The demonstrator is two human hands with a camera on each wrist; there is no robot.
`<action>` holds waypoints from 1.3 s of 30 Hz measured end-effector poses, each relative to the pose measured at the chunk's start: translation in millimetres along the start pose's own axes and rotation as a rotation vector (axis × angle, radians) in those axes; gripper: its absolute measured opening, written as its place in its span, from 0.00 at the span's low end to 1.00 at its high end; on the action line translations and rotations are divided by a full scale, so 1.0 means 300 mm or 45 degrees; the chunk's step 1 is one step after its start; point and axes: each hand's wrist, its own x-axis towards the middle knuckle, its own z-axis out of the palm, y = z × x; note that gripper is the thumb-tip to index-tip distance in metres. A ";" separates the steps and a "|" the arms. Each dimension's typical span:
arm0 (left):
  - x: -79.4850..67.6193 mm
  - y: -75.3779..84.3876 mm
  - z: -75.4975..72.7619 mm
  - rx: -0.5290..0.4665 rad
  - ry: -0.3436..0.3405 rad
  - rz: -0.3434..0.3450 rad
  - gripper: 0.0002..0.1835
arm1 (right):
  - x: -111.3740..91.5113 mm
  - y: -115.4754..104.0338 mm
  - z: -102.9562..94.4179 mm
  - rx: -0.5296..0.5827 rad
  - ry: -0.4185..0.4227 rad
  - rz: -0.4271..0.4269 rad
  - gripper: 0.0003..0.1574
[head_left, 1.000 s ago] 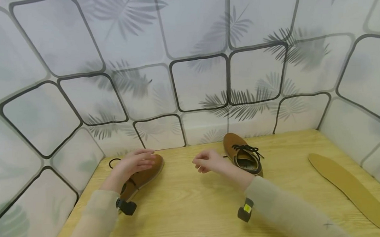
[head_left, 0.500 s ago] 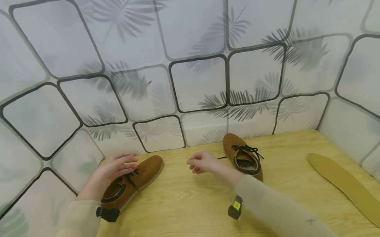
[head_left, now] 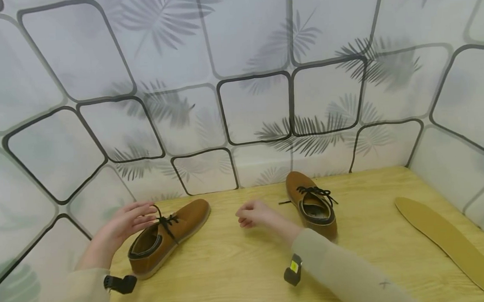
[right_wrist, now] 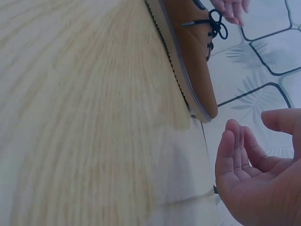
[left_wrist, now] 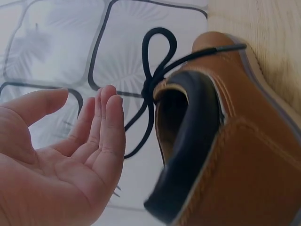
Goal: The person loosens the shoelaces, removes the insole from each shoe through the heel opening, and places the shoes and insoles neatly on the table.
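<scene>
Shoe (head_left: 165, 246) sits on the surface (head_left: 230, 264), just right of the left hand (head_left: 121, 226), the nearer one, loose-fingered and empty, its long axis slanting forward-right, while the right hand (head_left: 254, 213), relaxed, holds nothing.

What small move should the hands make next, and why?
Probably draw the left hand back from the brown shoe beside it: its black lace already shows a knotted loop, and neither that hand nor the right hand holds anything.
</scene>
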 end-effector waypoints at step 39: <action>-0.055 -0.201 -0.087 0.204 0.009 -0.178 0.33 | -0.050 0.064 0.322 0.724 -0.298 0.110 0.34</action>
